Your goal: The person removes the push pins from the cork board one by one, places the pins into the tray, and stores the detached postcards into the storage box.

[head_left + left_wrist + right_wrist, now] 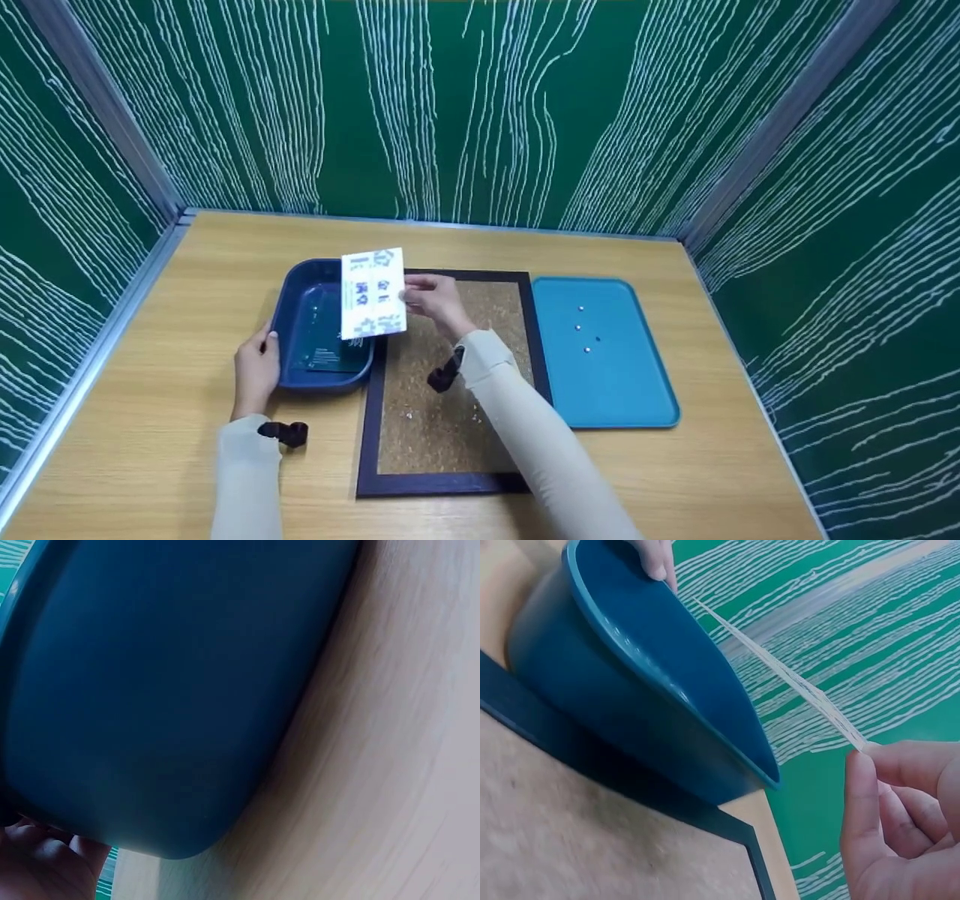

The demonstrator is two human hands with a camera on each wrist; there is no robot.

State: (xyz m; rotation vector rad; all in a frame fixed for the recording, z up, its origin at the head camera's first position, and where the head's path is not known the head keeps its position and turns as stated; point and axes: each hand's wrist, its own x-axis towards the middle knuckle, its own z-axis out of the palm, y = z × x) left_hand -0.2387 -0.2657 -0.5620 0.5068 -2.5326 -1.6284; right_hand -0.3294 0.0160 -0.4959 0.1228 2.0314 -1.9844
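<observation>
A white card with printed characters (373,294) is pinched at its right edge between the thumb and fingers of my right hand (439,301). It is held above the right side of a dark blue basin (287,307); the right wrist view shows the card (795,682) nearly edge-on, thin and apart from the basin (607,690). My left hand (256,369) grips the basin's left rim, thumb on top; most of its fingers are hidden. Inside the basin lies a dark green printed card or packet (322,352), partly covered by the white card.
A cork board in a dark frame (427,442) lies right of the basin, with small shiny bits on it. Beyond it is a teal tray (622,397) holding several tiny bead-like pieces (577,327). Green walls with white lines (495,112) stand around the table.
</observation>
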